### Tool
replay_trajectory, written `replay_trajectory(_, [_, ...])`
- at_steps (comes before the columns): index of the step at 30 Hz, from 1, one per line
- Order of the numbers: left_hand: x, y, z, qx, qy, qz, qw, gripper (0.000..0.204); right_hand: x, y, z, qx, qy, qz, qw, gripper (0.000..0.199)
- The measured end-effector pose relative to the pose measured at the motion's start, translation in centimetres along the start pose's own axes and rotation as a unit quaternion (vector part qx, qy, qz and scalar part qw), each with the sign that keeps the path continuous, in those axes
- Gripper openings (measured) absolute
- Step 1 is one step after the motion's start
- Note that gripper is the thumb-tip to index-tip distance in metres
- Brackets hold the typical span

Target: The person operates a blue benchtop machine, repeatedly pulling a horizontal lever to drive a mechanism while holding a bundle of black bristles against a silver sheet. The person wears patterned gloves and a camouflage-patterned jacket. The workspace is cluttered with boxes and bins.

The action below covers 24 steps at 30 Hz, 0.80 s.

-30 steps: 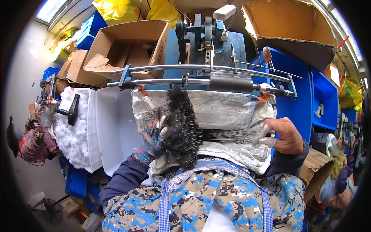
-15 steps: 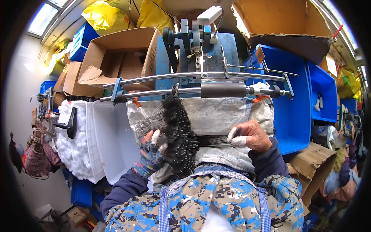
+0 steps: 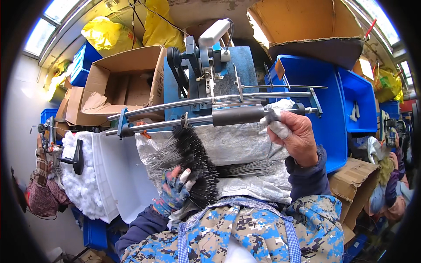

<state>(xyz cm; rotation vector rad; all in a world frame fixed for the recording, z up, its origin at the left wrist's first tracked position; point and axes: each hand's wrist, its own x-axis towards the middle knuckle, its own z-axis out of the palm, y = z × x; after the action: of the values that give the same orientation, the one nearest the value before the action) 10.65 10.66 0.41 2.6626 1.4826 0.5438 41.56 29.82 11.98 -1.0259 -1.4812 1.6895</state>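
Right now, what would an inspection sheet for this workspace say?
Surface: crumpled silvery-white sheet below steel rails.
Job's things: black bristly bundle, thin grey wires, dark cylindrical roller.
Clutter: brown open cardboard box, blue rectangular plastic bin, fluffy white pile.
Hands: left hand, in patterned glove, touches the bundle; right hand at roller's right end, hold unclear.
Cables: thin dark cable beside white machine head.
Surroundings: co-worker at left, another at right.

Across the silvery sheet [image 3: 243, 142], black-bristled wire brushes [image 3: 199, 164] lay heaped toward its left edge, and thin wire stems [image 3: 256, 168] streamed toward its right!
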Motion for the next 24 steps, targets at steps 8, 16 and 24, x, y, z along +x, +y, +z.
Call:
replay_trajectory(8, [4.0,0.5,-7.3,-0.149,-0.087,-0.05,0.984,0.043,13.1,3.4,1.5,-0.619,0.081,-0.21,0.753,0.01])
replay_trajectory(16, [4.3,-0.4,-6.6,-0.403,-0.116,-0.222,0.88,0.032,15.2,3.6,2.2,-0.717,0.03,-0.147,0.681,0.009])
replay_trajectory(24, [4.1,-1.0,-5.6,-0.345,0.007,-0.221,0.912,0.024,16.9,5.8,1.6,-0.709,0.083,-0.164,0.681,0.012])
